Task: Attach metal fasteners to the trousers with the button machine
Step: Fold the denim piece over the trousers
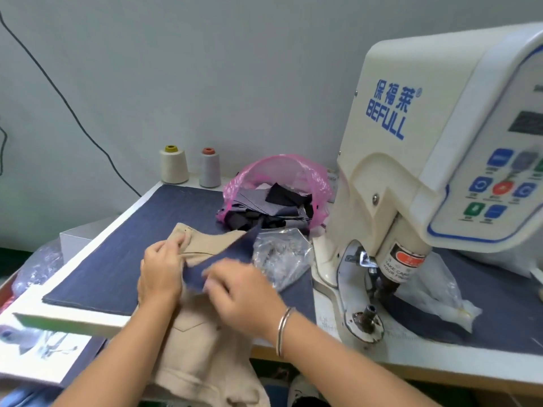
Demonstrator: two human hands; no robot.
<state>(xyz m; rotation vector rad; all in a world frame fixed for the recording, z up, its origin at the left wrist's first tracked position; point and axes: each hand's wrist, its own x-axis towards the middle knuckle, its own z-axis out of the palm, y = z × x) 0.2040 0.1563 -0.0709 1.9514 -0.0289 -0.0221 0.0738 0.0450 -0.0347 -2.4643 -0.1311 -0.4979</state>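
Observation:
Beige trousers [202, 342] lie over the table's front edge, their waistband [205, 239] resting on the dark blue table cover. My left hand [160, 271] grips the waistband near its upper edge. A dark blue fabric strip [232, 251] lies across the trousers, and my right hand [241, 292], blurred by motion, pinches its near end. The cream BEFULL button machine [426, 160] stands at the right; its press head [390, 277] and lower die [367, 315] are apart from both hands.
A clear plastic bag [282, 254] with small parts lies between the trousers and the machine. A pink bag [282, 186] of fabric scraps sits behind it. Two thread cones [191, 165] stand at the wall. A crumpled white bag [440, 298] lies behind the press.

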